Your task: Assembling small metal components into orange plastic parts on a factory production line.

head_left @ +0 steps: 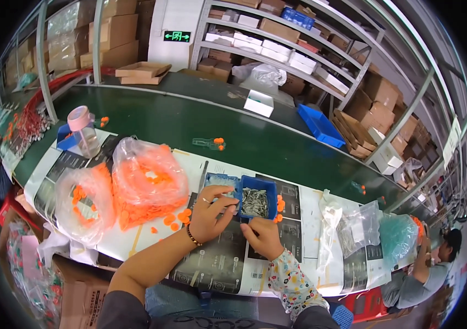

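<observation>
A blue bin (274, 198) of small metal pins or screws (255, 203) stands in front of me, beside a second shallow blue tray (223, 180). My left hand (211, 213), a beaded bracelet at its wrist, hovers at the bin's left side with curved fingers apart; I see nothing between them. At the bin's near edge, my right hand (265, 238) is closed, its fingers curled under and the thumb pointing up to the left. What it holds, if anything, is hidden. Loose orange round pieces (174, 221) lie left of my left hand, and more (280, 206) sit right of the bin.
Two clear bags of orange pieces (148, 189) (84, 205) and a pink-lidded bottle (83, 131) stand on the left. A green belt (173, 118) runs behind, carrying a clear part with orange pieces (209, 143). Plastic bags (359, 227) lie right. People sit at both ends.
</observation>
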The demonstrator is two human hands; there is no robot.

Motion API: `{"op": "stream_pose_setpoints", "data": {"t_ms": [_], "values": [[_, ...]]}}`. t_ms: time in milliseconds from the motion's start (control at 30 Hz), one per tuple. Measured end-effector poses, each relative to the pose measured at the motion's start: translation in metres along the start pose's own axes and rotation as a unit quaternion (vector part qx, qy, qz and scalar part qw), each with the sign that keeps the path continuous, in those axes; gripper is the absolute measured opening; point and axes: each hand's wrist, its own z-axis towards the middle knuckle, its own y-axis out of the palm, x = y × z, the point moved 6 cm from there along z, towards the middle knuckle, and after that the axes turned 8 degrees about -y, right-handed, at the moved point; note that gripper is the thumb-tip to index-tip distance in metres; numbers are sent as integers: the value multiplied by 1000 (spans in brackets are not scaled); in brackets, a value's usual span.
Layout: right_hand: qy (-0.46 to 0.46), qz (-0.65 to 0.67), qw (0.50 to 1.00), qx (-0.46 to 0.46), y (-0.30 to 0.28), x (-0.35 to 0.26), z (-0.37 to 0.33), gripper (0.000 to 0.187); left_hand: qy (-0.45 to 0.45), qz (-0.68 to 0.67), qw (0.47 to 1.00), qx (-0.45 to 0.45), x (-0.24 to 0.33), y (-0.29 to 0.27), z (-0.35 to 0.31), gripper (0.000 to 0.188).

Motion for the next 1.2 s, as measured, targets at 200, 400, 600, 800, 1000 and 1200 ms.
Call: {"op": "stream_pose_setpoints", "data": {"t_ms": [200,400,600,800,1000,1200], "values": [[22,37,998,47,22,-2,15,25,-22,-10,1000,-4,-2,-2,-9,19],[-11,10,1000,1,29,-2,-1,24,-50,-2,999,-1,-14,-3,-5,18],[-24,29,999,-9,37,-9,2,25,-60,-13,998,-5,-25,-6,-11,17],[-35,21,999,-15,29,-10,-6,25,-59,-10,998,3,-22,-1,-10,16],[-51,114,992,37,25,-14,-10,29,-63,-18,998,1,-21,-3,-12,13],[-52,118,990,56,22,-13,-11,30,-70,-26,997,-11,-25,1,-12,11]]}}
